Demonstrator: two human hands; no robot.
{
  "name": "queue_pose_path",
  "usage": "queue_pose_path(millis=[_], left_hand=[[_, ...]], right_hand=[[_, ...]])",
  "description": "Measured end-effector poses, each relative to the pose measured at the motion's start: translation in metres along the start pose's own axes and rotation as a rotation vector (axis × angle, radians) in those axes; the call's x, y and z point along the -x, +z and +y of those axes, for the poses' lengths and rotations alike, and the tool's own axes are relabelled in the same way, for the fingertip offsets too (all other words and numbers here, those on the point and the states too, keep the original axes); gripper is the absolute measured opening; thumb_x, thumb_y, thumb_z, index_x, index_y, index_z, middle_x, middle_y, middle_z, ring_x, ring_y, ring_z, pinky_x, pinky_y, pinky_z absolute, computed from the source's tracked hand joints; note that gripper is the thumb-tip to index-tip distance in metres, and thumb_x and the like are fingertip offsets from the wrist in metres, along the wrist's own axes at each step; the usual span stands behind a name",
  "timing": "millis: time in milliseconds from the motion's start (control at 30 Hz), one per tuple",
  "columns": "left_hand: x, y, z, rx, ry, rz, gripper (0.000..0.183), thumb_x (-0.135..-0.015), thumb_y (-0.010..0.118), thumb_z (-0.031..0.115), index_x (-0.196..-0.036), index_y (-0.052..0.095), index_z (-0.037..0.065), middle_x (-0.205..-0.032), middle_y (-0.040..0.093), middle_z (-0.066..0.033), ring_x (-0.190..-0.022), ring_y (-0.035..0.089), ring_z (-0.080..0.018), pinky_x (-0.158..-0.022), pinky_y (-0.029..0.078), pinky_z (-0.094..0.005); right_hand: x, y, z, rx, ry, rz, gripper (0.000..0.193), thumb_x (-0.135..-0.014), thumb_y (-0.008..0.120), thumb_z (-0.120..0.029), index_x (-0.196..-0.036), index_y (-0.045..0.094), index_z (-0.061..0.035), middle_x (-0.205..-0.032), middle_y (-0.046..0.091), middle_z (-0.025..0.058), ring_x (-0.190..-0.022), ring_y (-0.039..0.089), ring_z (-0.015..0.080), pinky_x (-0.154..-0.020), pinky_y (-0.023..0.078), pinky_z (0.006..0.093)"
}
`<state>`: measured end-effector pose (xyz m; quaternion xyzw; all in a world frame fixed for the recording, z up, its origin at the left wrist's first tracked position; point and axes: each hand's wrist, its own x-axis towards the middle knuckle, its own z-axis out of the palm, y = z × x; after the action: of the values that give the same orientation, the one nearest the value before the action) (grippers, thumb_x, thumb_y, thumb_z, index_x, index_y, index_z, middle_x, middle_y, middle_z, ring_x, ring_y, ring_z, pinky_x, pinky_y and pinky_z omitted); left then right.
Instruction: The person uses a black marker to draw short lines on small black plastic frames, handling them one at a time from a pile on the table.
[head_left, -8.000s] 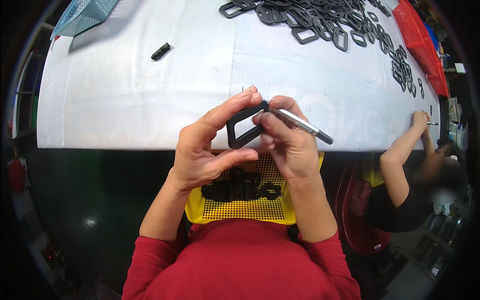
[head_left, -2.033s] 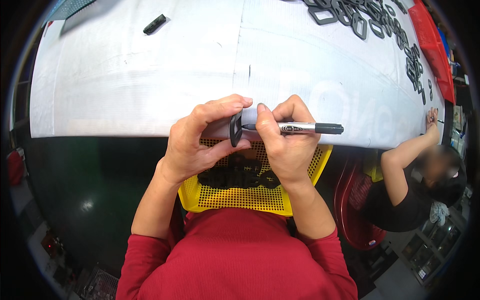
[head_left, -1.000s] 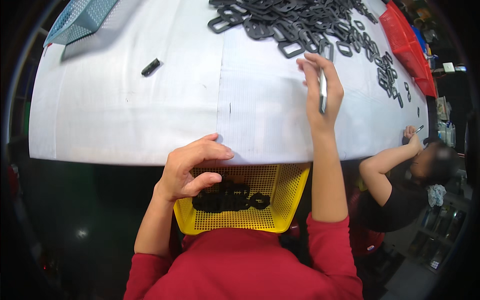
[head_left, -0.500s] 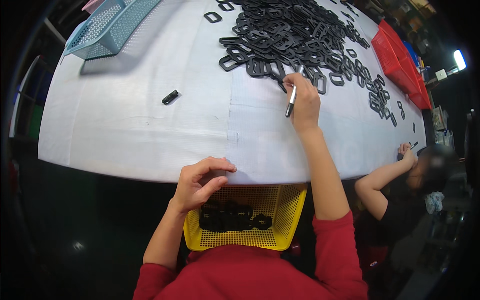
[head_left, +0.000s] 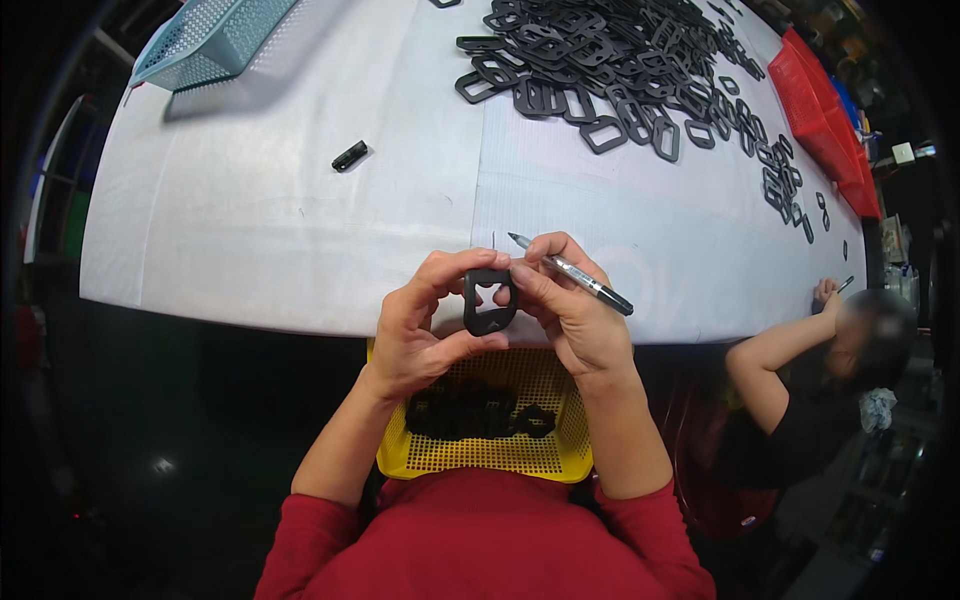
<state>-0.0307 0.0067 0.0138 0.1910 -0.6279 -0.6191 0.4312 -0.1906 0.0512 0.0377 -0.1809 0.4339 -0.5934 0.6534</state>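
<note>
My left hand (head_left: 410, 315) grips a black rectangular ring-shaped plastic piece (head_left: 490, 324) by its left side, with thumb below and fingers above. The piece stands upright over the table's near edge, its opening facing me. At its upper right corner, the fingertips of my right hand (head_left: 580, 325) touch it. A silver and black marker pen (head_left: 590, 284) is also in my right hand, uncapped, its dark tip pointing up and left. Below both hands, a yellow basket (head_left: 480, 468) holds several black pieces, partly hidden by my hands and forearms.
A large pile of similar black pieces (head_left: 610, 60) spreads over the far side of the white table (head_left: 250, 240). A short black object (head_left: 350, 156) lies to the left. A blue basket (head_left: 200, 60) is far left, red baskets (head_left: 815, 125) far right. Another person's arm (head_left: 790, 350) rests at the right edge.
My right hand has come back from the pile with a black piece and the pen. My left hand now has hold of that piece. The view has shifted slightly.
</note>
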Motion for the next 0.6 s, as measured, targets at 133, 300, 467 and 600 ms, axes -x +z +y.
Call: queue_pose_path(millis=[133, 300, 467, 600], left_hand=[[0.006, -0.004, 0.001, -0.030, -0.068, 0.108, 0.056, -0.064, 0.076, 0.003, -0.114, 0.051, 0.006, -0.110, 0.057, -0.0057, -0.097, 0.056, -0.0132, -0.080, 0.044, -0.0263], [0.013, -0.008, 0.000, -0.317, -0.241, 0.052, 0.059, -0.061, 0.076, 0.000, -0.114, 0.049, 0.004, -0.108, 0.057, -0.0080, -0.092, 0.057, -0.0156, -0.079, 0.048, -0.0279], [0.011, -0.008, -0.005, -0.407, -0.117, 0.071, 0.057, -0.060, 0.079, 0.006, -0.111, 0.054, 0.007, -0.101, 0.061, -0.0050, -0.082, 0.058, -0.0153, -0.072, 0.049, -0.0269], [0.011, -0.011, -0.007, -0.467, -0.087, 0.025, 0.055, -0.059, 0.079, 0.007, -0.109, 0.057, 0.008, -0.099, 0.061, -0.0053, -0.081, 0.058, -0.0174, -0.070, 0.049, -0.0266]], right_hand=[[0.003, 0.007, 0.002, 0.269, -0.132, 0.138, 0.032, -0.091, 0.052, -0.026, -0.108, 0.054, 0.0009, -0.077, 0.059, 0.0063, -0.068, 0.056, 0.0095, -0.062, 0.044, 0.0204], [0.013, -0.001, 0.010, 0.573, -0.315, 0.329, 0.022, -0.087, 0.058, -0.021, -0.088, 0.060, 0.0011, -0.066, 0.054, 0.0017, -0.055, 0.044, 0.0038, -0.051, 0.034, 0.0177], [0.011, 0.003, 0.028, 0.591, -0.367, 0.386, 0.022, -0.078, 0.067, -0.010, -0.066, 0.049, -0.0039, -0.054, 0.049, -0.0017, -0.049, 0.042, 0.0018, -0.043, 0.031, 0.0178], [0.003, 0.007, 0.027, 0.735, -0.542, 0.404, 0.027, -0.076, 0.066, -0.005, -0.060, 0.043, -0.0040, -0.048, 0.045, -0.0025, -0.044, 0.039, 0.0014, -0.040, 0.030, 0.0195]])
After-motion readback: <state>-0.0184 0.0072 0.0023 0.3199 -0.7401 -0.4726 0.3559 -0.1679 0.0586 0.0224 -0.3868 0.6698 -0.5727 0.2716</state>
